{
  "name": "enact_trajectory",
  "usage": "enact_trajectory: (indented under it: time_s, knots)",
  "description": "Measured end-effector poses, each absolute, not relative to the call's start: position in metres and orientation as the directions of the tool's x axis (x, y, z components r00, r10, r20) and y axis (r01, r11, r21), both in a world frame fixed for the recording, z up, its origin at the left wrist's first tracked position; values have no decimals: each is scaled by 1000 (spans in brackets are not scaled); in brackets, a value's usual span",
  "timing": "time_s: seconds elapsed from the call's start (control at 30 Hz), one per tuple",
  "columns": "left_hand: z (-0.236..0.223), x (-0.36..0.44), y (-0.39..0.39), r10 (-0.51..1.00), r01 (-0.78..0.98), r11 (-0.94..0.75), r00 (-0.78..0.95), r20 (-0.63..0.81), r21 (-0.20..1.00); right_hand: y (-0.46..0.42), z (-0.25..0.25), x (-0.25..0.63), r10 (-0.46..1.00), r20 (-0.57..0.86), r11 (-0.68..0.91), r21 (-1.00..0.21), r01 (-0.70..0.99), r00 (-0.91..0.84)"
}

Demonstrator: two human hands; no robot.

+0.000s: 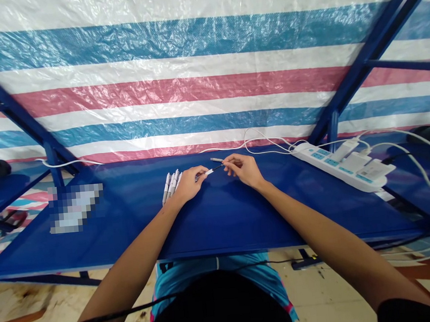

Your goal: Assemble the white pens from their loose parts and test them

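My left hand (189, 183) and my right hand (244, 169) meet over the middle of a blue table (219, 220). Both pinch a thin pen (212, 170), the left on its white end and the right on its dark end. A small grey pen part (217, 159) lies just behind the hands. Several white pens (171, 184) lie side by side on the table, touching the left hand's outer side.
A white power strip (340, 166) with plugged-in chargers and white cables lies at the right back. A blurred pale object (75, 206) sits at the left. Blue shelf posts (53, 164) stand at both sides before a striped tarp.
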State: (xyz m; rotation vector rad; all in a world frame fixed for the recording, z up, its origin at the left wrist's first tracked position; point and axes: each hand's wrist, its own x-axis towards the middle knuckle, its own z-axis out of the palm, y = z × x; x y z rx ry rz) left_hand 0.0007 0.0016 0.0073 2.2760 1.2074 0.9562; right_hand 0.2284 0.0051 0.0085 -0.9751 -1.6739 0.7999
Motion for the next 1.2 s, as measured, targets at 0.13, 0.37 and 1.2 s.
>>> enact_trajectory:
  time_s: [0.13, 0.37, 1.2]
  knots:
    - [8, 1, 1, 843, 578, -538, 393, 369, 613, 4, 10, 227, 895, 410, 442, -867, 230, -173]
    - [10, 2, 1, 852, 574, -522, 385, 354, 631, 2, 11, 227, 896, 414, 443, -856, 268, -160]
    - [13, 0, -1, 866, 539, -500, 301, 399, 678, 32, -25, 236, 812, 351, 572, -323, 753, -466]
